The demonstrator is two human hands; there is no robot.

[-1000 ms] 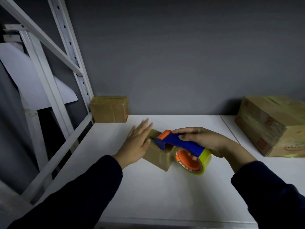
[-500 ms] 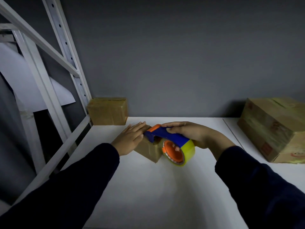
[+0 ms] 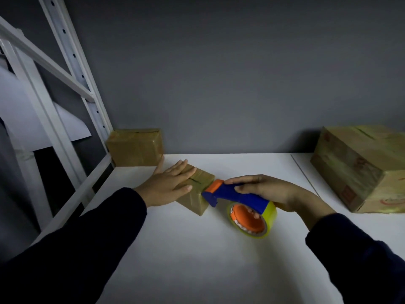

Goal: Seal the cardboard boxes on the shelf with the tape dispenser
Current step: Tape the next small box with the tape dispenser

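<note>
A small cardboard box (image 3: pixel 198 195) sits on the white shelf (image 3: pixel 197 260), a dark slit showing in its top. My left hand (image 3: pixel 169 185) lies flat on the box's top with straight fingers. My right hand (image 3: pixel 266 191) grips the blue handle of the tape dispenser (image 3: pixel 238 198). The dispenser's orange-tipped nose touches the box's right edge. Its yellow tape roll with an orange hub hangs below my hand, near the shelf surface.
A medium cardboard box (image 3: pixel 135 147) stands at the back left corner against the grey wall. A large box (image 3: pixel 361 167) sits at the right. White shelf uprights and braces (image 3: pixel 72 69) run along the left side.
The dispenser has slid right, from over the small box's top to its right edge. My left hand has flattened further onto the box top.
</note>
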